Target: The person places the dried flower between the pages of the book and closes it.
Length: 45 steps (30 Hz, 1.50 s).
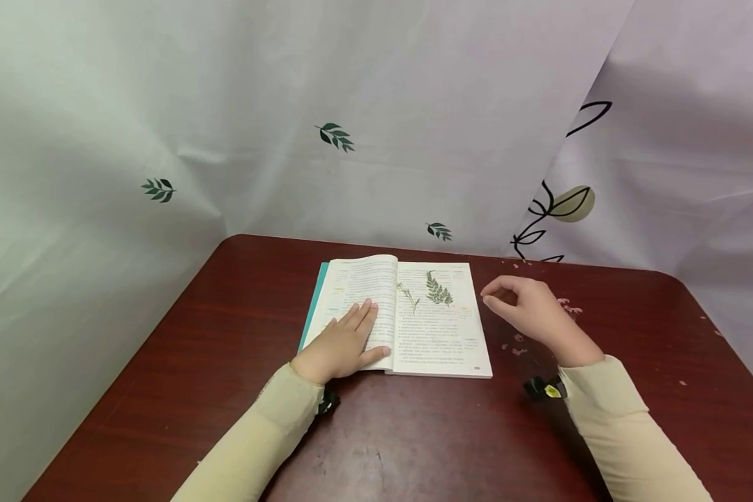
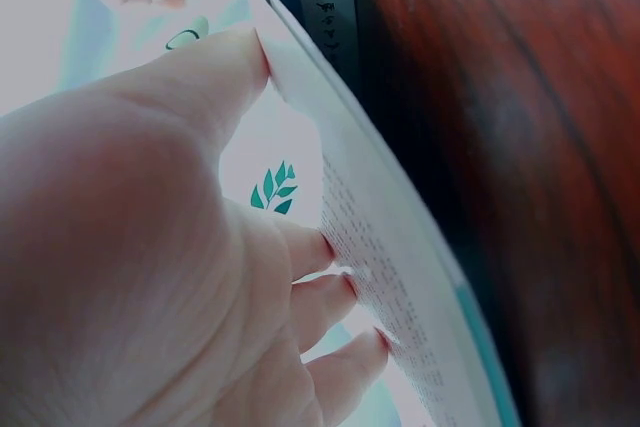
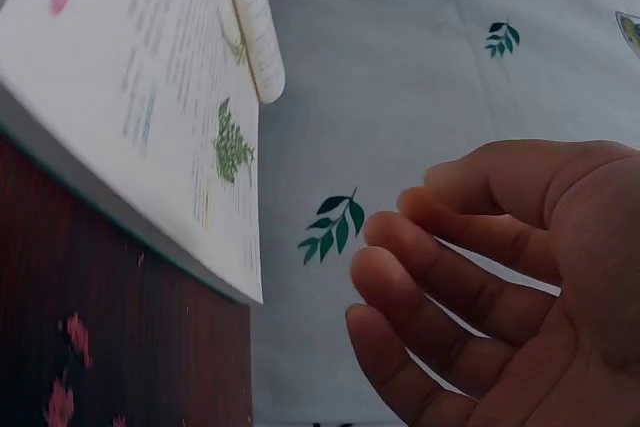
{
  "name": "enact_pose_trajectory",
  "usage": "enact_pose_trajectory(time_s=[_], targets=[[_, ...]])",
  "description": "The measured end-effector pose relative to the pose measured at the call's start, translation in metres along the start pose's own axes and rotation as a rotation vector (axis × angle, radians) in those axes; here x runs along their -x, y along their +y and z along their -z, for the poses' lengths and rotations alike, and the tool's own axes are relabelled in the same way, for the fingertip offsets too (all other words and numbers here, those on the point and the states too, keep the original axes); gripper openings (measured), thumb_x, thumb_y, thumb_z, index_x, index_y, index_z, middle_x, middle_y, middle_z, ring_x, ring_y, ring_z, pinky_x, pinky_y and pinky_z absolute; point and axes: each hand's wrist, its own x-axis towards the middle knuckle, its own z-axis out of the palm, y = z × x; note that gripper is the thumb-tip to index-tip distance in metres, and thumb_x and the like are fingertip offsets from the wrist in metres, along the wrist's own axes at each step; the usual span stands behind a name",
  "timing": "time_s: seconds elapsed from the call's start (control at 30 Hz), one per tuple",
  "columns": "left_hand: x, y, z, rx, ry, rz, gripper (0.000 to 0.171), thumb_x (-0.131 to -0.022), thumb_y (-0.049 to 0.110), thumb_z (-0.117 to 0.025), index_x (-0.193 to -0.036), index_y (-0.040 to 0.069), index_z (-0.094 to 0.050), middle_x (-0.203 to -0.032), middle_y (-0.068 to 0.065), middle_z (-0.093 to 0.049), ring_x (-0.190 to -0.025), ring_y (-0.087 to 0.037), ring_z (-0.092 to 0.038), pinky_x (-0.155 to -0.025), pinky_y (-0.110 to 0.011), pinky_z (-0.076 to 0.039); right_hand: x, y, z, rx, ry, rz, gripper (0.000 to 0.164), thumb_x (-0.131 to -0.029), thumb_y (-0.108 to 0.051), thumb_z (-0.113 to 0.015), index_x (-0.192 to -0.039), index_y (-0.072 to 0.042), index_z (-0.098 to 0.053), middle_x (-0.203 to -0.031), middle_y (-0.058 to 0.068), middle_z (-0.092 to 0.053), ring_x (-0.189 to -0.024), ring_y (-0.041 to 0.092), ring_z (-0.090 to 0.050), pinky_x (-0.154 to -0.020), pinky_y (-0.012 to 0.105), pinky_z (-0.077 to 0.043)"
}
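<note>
Atop the dark-red counter (image 1: 452, 432), our left grip (image 1: 341, 343), spread flat, should steady the book (image 1: 439, 354); our loosely curled, apparently empty right grip (image 1: 536, 314) should avoid brushing the fern (image 1: 438, 291).

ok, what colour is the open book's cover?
Teal. The cover shows best in the head view, along its left edge.

book (image 1: 439, 345) open, face up on the table (image 1: 182, 348) – printed text on both sides, left leaves (image 1: 367, 279) bowed up at the fold (image 1: 396, 314), teal cover (image 1: 316, 293) showing along the left edge. fern (image 1: 438, 289) green, feathery, slanted on the upper right page (image 1: 442, 359). sprig (image 1: 409, 298) thin – lies near the fold, apart from the fern.
</note>
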Motion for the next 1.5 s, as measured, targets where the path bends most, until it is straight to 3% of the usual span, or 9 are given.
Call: enact_pose_trajectory(time_s=[0.17, 0.5, 0.67, 0.97, 1.13, 1.5], targets=[[-0.002, 0.001, 0.001, -0.002, 0.005, 0.000, 0.082, -0.104, 0.054, -0.048, -0.161, 0.002, -0.021, -0.168, -0.014, -0.016, -0.155, -0.032, -0.015, -0.118, -0.059, -0.025, 0.008, 0.005, 0.005, 0.055, -0.047, -0.012, 0.011, -0.092, -0.009, -0.072, -0.101, -0.004, -0.074, -0.088, 0.004, -0.073, -0.073, 0.017, -0.061, -0.068, 0.036, -0.050], [-0.004, 0.002, -0.001, 0.010, -0.007, 0.001, 0.082, -0.104, 0.054, -0.048, -0.161, 0.003, -0.020, -0.168, -0.013, -0.016, -0.155, -0.031, -0.015, -0.119, -0.057, -0.024, 0.026, 0.020, 0.011, 0.105, -0.225, -0.060, 0.004, -0.085, -0.004, -0.075, -0.086, -0.005, -0.071, -0.078, 0.000, -0.068, -0.072, 0.014, -0.061, -0.067, 0.036, -0.051], [-0.004, 0.004, -0.003, 0.024, -0.010, -0.003, 0.082, -0.104, 0.054, -0.049, -0.161, 0.002, -0.021, -0.168, -0.014, -0.017, -0.155, -0.031, -0.016, -0.118, -0.058, -0.025, 0.036, 0.028, 0.012, 0.108, -0.280, -0.067, 0.014, -0.083, -0.005, -0.078, -0.076, -0.010, -0.067, -0.069, -0.006, -0.065, -0.064, 0.012, -0.056, -0.061, 0.033, -0.046], [-0.003, 0.003, -0.006, 0.019, -0.006, 0.003, 0.082, -0.104, 0.054, -0.048, -0.161, 0.003, -0.021, -0.168, -0.014, -0.018, -0.154, -0.031, -0.017, -0.118, -0.058, -0.026, 0.047, 0.041, 0.016, 0.121, -0.338, -0.111, 0.024, -0.082, -0.010, -0.081, -0.070, -0.012, -0.061, -0.067, -0.004, -0.055, -0.062, 0.013, -0.050, -0.058, 0.032, -0.042], [-0.002, 0.002, -0.006, 0.022, -0.008, -0.001, 0.082, -0.104, 0.054, -0.048, -0.161, 0.002, -0.021, -0.168, -0.014, -0.017, -0.154, -0.031, -0.016, -0.118, -0.059, -0.026, 0.049, 0.044, 0.018, 0.186, -0.358, -0.170, 0.023, -0.082, -0.011, -0.081, -0.070, -0.009, -0.061, -0.067, -0.002, -0.055, -0.062, 0.015, -0.050, -0.057, 0.032, -0.042], [0.000, 0.000, -0.006, 0.037, -0.001, 0.003, 0.082, -0.104, 0.053, -0.049, -0.161, 0.001, -0.021, -0.168, -0.015, -0.017, -0.154, -0.032, -0.016, -0.118, -0.059, -0.025, 0.048, 0.043, 0.017, 0.169, -0.368, -0.244, 0.024, -0.082, -0.009, -0.079, -0.064, -0.007, -0.064, -0.059, -0.002, -0.055, -0.055, 0.015, -0.051, -0.054, 0.032, -0.044]])
